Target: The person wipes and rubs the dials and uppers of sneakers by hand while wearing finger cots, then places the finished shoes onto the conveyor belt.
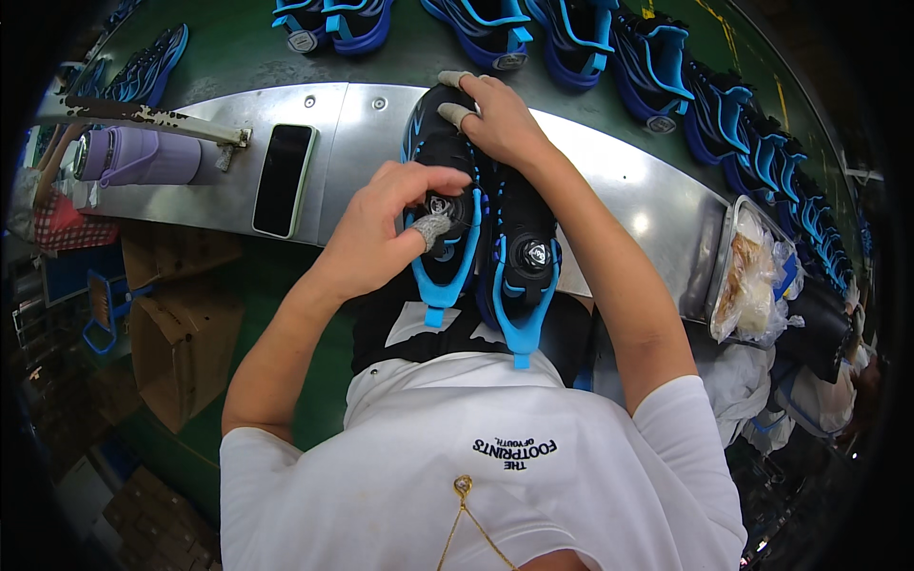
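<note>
shoes [481, 224], one pair, black with bright blue trim, lie side by side at the near edge of the metal bench [609, 190], toes pointing away from the person, heels and blue pull tabs overhanging toward the white shirt [476, 457].

head view, hands: the left hand [381, 233] sits on the left shoe of the pair. its thumb and first fingers are pinched around the round dial [440, 205] on the tongue; the thumb wears a grey fabric cot. the right hand [500, 119] lies flat over the toe of that same shoe, fingers curled down over the front, pressing rather than gripping; two of its fingertips carry pale cots. the right shoe's own dial [533, 254] is uncovered and untouched.

head view, bench: a dark phone [283, 179] in a pale green case lies flat on the metal to the left of the shoes, well apart from them. further left a lilac bottle [143, 157] lies on its side, with a paint-flecked stick [143, 116] resting just beyond it. at the right end of the bench a tray [728, 238] holds crumpled clear plastic bags [757, 276].

head view, beyond the bench: a green belt [238, 43] carries a row of matching black and blue shoes [657, 71], curving from top left round to the right edge. cardboard boxes [176, 324] stand on the floor at lower left.
</note>
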A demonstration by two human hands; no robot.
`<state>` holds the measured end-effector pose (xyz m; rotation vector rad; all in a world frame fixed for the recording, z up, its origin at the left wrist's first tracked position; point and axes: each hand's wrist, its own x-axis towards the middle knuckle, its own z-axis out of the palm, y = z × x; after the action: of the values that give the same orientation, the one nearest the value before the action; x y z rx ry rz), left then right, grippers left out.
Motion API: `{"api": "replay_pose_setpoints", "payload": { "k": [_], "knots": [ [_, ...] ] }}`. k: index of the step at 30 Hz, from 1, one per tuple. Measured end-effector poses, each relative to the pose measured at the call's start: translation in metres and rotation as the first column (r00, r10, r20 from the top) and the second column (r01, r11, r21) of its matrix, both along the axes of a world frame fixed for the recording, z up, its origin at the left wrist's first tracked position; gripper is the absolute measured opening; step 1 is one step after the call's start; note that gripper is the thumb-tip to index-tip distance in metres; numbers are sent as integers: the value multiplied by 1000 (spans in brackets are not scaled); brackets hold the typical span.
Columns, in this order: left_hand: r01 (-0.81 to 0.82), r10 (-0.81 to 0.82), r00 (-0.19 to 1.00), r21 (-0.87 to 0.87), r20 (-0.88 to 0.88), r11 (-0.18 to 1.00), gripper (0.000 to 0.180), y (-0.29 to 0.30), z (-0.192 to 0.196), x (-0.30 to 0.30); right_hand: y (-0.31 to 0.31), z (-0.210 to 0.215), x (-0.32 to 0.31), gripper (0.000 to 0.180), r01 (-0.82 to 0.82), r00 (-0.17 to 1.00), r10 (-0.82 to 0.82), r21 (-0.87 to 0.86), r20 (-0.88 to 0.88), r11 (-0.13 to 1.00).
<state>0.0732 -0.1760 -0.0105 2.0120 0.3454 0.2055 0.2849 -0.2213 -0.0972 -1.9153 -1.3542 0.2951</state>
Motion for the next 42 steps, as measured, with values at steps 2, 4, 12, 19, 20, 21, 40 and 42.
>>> {"api": "replay_pose_setpoints", "payload": {
  "k": [2,4,12,19,20,21,40,42],
  "knots": [
    [-11,6,998,101,56,995,41,2,-1,-2,0,1,0,43,1,1000,-1,-31,-16,1000],
    [-26,4,994,200,111,979,41,0,-4,-3,1,4,0,44,-3,998,0,-53,-57,999],
    [5,-12,998,114,62,993,39,4,-10,-2,5,-5,1,44,-11,999,12,7,-50,1000],
    [-67,57,994,100,99,993,28,-29,12,-36,2,0,-4,43,22,1000,-23,-22,-14,1000],
    [-273,279,960,-277,-19,921,22,-36,12,-45,3,0,-4,43,26,1000,-26,-15,-1,1000],
    [-283,225,959,-528,-173,800,24,-34,8,-53,2,0,-4,43,24,1000,-24,-13,-2,1000],
    [-398,304,917,-617,-257,679,23,-63,-20,-29,1,-12,-5,37,23,995,-30,81,92,996],
    [-396,293,914,-767,-280,504,28,-58,-17,-35,-4,4,-1,34,-38,992,11,226,122,973]
  ]
}}
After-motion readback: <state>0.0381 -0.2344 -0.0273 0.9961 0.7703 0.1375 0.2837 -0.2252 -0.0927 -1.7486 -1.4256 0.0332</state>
